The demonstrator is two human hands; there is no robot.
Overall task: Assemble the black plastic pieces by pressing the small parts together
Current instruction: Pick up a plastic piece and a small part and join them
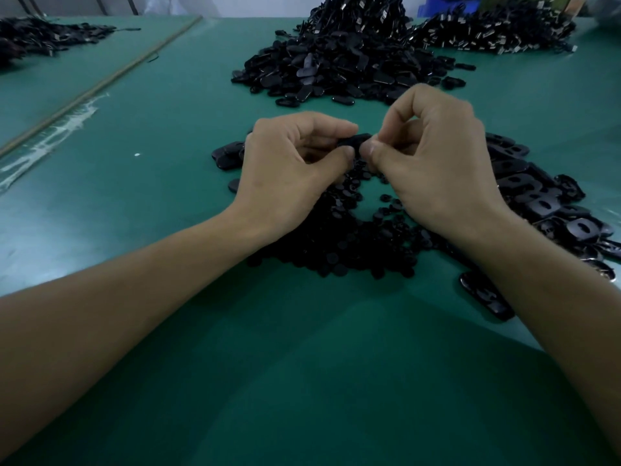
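Note:
A small black plastic piece [357,140] is held between both hands above the green table. My left hand [292,169] pinches its left end with thumb and curled fingers. My right hand [433,163] pinches its right end with thumb and forefinger. Most of the piece is hidden by the fingertips. Below the hands lies a spread of small round black parts [336,243]. Flat oval black shells with holes [544,200] lie in a heap to the right of my right wrist.
A large heap of black oval pieces [339,62] rises at the back centre, with another pile [497,31] at the back right and one [40,35] at the far left. A thin rod [100,85] lies diagonally on the green table [168,196]. A few shells [228,156] lie left of my left hand.

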